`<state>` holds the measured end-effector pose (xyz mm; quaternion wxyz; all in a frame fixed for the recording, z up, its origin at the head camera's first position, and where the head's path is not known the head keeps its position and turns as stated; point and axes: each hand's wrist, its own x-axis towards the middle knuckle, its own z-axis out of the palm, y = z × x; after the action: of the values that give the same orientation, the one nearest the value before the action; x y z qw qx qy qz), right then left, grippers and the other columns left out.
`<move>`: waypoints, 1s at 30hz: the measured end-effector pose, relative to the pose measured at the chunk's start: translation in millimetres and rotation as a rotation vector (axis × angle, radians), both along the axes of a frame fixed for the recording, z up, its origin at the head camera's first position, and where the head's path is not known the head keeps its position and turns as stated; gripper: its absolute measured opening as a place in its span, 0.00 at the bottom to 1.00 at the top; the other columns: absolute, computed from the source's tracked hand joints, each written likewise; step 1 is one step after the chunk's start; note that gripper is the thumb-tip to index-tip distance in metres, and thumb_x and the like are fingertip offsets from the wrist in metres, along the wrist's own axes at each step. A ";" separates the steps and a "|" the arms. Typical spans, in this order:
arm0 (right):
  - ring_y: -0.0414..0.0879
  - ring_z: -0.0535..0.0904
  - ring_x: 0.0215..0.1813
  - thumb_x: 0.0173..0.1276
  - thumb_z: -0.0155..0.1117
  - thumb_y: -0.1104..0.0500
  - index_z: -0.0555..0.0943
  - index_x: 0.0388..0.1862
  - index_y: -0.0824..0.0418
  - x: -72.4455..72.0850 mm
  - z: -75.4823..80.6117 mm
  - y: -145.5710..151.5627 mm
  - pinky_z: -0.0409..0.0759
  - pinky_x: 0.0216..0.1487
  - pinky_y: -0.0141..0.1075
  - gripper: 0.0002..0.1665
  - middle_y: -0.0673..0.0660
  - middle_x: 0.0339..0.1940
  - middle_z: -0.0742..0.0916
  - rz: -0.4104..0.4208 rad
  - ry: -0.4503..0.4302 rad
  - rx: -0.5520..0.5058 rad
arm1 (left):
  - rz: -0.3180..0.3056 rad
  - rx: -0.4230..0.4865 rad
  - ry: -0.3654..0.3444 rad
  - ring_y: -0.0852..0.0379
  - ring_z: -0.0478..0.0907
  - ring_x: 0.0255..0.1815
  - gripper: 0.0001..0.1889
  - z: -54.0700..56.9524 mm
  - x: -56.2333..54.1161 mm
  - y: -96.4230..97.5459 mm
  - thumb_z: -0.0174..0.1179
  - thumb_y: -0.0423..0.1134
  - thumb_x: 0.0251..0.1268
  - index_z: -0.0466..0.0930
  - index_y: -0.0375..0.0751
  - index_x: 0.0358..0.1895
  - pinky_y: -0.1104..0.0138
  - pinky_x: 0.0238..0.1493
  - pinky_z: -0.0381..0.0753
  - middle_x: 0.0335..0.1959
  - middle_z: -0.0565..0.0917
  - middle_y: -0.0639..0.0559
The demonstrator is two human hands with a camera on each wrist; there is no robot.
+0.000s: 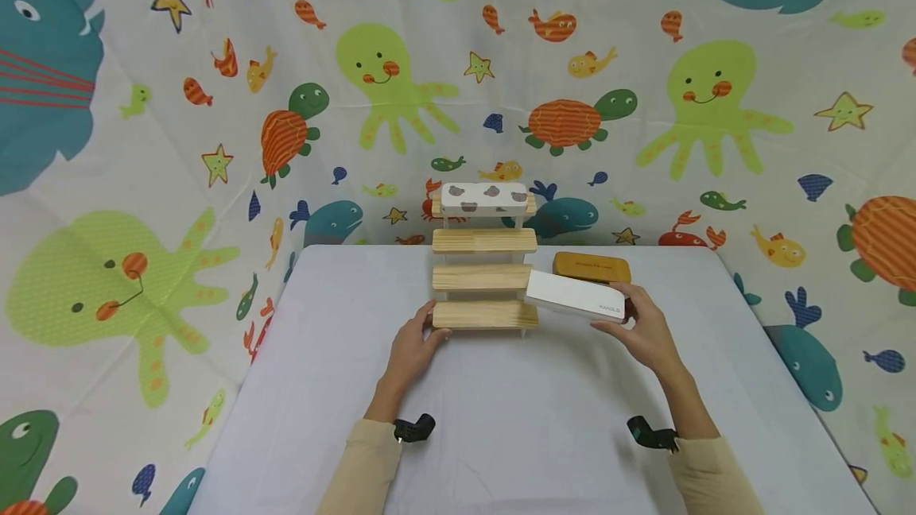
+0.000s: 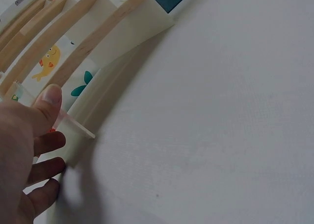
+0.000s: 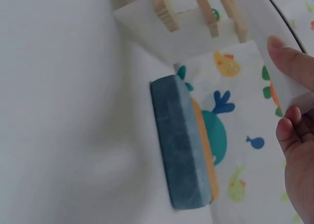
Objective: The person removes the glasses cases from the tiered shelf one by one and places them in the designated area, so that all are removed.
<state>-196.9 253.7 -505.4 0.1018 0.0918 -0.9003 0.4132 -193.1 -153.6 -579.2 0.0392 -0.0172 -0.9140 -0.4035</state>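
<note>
A white glasses case (image 1: 572, 296) with small dark lettering is in my right hand (image 1: 647, 332), which pinches its right end between thumb and fingers. The case is held in the air, slightly tilted, beside the right end of a stepped wooden display rack (image 1: 483, 278). In the right wrist view the white case (image 3: 274, 77) shows a dark seam along one edge. My left hand (image 1: 413, 348) grips the left end of the rack's lowest plank, and the left wrist view has its thumb (image 2: 50, 97) on that plank. A case with brown cow-like spots (image 1: 483, 197) lies on the top plank.
A mustard-yellow case (image 1: 591, 267) lies on the white-covered table (image 1: 501, 435) right of the rack. A blue case (image 3: 181, 145) sits against it, mostly hidden from the head view by the white one. A sea-animal curtain (image 1: 444, 14) hangs behind the table.
</note>
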 end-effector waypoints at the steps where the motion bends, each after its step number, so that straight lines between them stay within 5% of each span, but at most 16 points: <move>1: 0.46 0.70 0.42 0.57 0.80 0.50 0.72 0.69 0.61 1.3 -1.8 1.6 0.73 0.40 0.21 0.44 0.60 0.61 0.78 -0.001 -0.004 -0.004 | 0.002 0.001 -0.006 0.40 0.79 0.63 0.36 0.5 0.1 0.2 0.65 0.52 0.66 0.65 0.43 0.74 0.45 0.68 0.73 0.57 0.85 0.42; 16: 0.41 0.70 0.42 0.58 0.79 0.51 0.71 0.70 0.60 17.2 -27.2 25.4 0.70 0.43 0.13 0.43 0.62 0.65 0.78 -0.077 -0.031 0.002 | 0.013 -0.001 0.000 0.40 0.79 0.62 0.36 1.0 0.2 1.5 0.66 0.50 0.66 0.66 0.42 0.74 0.45 0.66 0.74 0.57 0.85 0.41; 30: 0.40 0.70 0.42 0.59 0.78 0.52 0.70 0.71 0.60 19.6 -40.1 46.2 0.73 0.42 0.22 0.44 0.62 0.62 0.78 -0.085 -0.098 0.012 | 0.018 -0.002 -0.003 0.40 0.79 0.63 0.36 0.6 -2.3 6.0 0.65 0.51 0.66 0.66 0.42 0.74 0.46 0.66 0.74 0.58 0.85 0.41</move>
<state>-177.3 299.9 -545.5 0.0745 0.0336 -0.9098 0.4069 -195.3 -147.7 -578.6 0.0413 -0.0084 -0.9145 -0.4024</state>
